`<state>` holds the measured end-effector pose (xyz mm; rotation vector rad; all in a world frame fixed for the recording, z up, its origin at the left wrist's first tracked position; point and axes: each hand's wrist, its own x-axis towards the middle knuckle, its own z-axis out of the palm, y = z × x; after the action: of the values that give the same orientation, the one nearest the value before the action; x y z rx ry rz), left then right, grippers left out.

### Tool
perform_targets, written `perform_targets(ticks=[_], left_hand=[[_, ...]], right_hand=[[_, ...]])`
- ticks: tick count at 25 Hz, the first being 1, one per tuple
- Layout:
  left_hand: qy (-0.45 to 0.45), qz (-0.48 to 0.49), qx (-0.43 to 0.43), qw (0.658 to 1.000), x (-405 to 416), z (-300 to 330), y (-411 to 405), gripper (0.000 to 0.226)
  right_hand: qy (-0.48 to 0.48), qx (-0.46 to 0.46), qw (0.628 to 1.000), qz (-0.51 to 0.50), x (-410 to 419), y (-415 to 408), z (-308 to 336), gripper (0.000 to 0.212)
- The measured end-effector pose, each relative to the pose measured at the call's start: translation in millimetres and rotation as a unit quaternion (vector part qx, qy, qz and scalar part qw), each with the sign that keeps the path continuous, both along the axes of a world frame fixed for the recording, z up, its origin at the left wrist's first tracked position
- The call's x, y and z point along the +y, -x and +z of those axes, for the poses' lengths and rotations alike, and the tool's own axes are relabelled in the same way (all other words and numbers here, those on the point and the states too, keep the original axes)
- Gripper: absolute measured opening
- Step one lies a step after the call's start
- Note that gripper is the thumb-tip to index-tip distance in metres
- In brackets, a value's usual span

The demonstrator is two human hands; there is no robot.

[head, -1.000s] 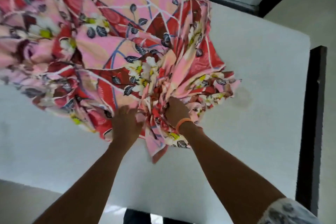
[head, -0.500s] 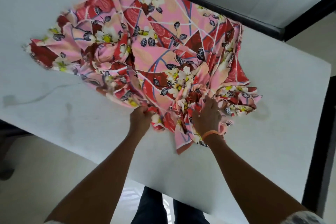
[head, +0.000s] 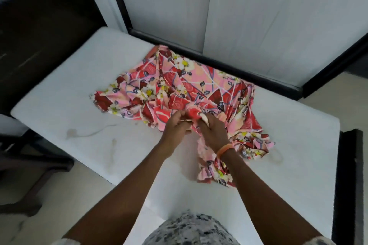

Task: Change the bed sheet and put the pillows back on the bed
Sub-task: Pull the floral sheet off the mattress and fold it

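You are seeing through a single wide-angle camera worn on your head, looking steeply down and forward from close range. Your forearms are reaching in from the bottom edge over the bare white mattress (head: 59,105), which is filling the middle. The dark bed frame (head: 229,67) and pale wall are crossing the top.

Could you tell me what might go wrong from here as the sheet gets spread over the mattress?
1. The sheet lies bunched and twisted; both hands, left and right, grip neighbouring folds, so pulling may tighten the tangle rather than open it.
2. A tail hangs near the mattress front edge and could slide off.
3. The mattress shows stains that may mark the sheet if damp.
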<state>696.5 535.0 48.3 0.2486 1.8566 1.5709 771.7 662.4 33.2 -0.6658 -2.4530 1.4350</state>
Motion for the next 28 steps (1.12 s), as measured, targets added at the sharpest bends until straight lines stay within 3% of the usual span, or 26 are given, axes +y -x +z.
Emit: perform_targets(ticks=[3,5,10,12,14,17,20,23,26,28], left_hand=[[0.006,-0.076,0.119,0.990,9.4,26.8,-12.0,0.057],[0.022,-0.067,0.191,0.979,14.0,42.6,-17.5,0.067],[0.061,-0.019,0.332,0.941,2.4,66.1,-16.0,0.026],[0.083,0.008,0.389,0.918,-8.0,74.4,-10.1,0.022],[0.100,0.022,0.426,0.899,-22.8,84.7,1.2,0.024],[0.104,0.066,0.441,0.889,-50.6,101.2,22.8,0.019],[0.082,0.076,0.410,0.905,-73.0,121.0,45.6,0.026],[0.030,0.043,0.364,0.930,-96.2,132.4,69.3,0.033],[-0.016,0.014,0.339,0.940,-118.9,143.3,94.5,0.029],[-0.035,-0.031,0.344,0.938,-136.8,151.8,118.1,0.020]], right_hand=[[0.058,-0.015,0.998,0.036,15.2,8.6,43.2,0.047],[0.073,-0.014,0.996,0.054,30.6,9.7,62.6,0.056],[0.137,-0.108,0.972,0.158,49.4,13.8,97.3,0.077],[0.141,-0.128,0.967,0.172,41.7,20.4,105.9,0.077],[0.137,-0.098,0.978,0.124,35.3,27.6,109.9,0.067],[-0.024,-0.015,0.999,0.023,41.3,33.2,109.4,0.058],[-0.185,-0.073,0.980,-0.010,33.1,48.9,119.8,0.058],[-0.195,-0.098,0.976,0.019,-11.0,78.8,138.5,0.059],[-0.109,-0.012,0.984,0.139,-72.1,99.7,157.5,0.060],[-0.158,0.042,0.970,0.179,-109.3,119.5,162.1,0.036]])
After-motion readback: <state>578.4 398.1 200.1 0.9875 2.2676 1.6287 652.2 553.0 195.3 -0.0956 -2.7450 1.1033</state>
